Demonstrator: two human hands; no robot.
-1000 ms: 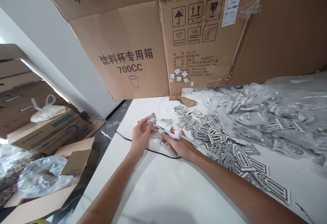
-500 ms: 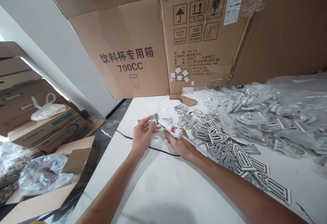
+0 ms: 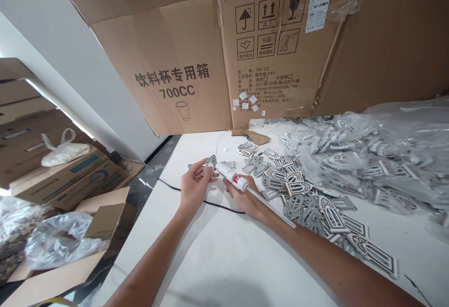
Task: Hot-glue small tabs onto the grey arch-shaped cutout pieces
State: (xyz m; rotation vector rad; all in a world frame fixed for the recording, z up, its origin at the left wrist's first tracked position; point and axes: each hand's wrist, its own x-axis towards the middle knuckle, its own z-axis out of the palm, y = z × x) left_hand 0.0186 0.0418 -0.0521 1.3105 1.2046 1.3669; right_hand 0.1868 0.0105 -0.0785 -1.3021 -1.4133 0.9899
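Between the thumb and fingers of my left hand (image 3: 197, 181) is a small grey arched window-shaped piece (image 3: 210, 163), tilted up over the white table. My right hand (image 3: 244, 196) is wrapped round a white hot glue gun (image 3: 232, 176), its nozzle pointing left, right by the piece; I cannot tell whether the two touch. A long translucent glue stick (image 3: 275, 208) sticks out of the gun's back, over my right wrist. Beside my right hand lies a loose heap of similar arched window pieces (image 3: 298, 188), some with brown and white fronts.
Large cardboard boxes (image 3: 175, 40) stand along the table's back edge. Clear plastic bags of more pieces (image 3: 351, 157) lie at the right. A black cord (image 3: 220, 206) crosses the white table (image 3: 210, 260). On the floor at left is an open carton (image 3: 59, 269).
The glue gun has turned slightly, so its glue stick now slants more steeply down over my right wrist. My left hand keeps the arched piece nearly still at the nozzle.
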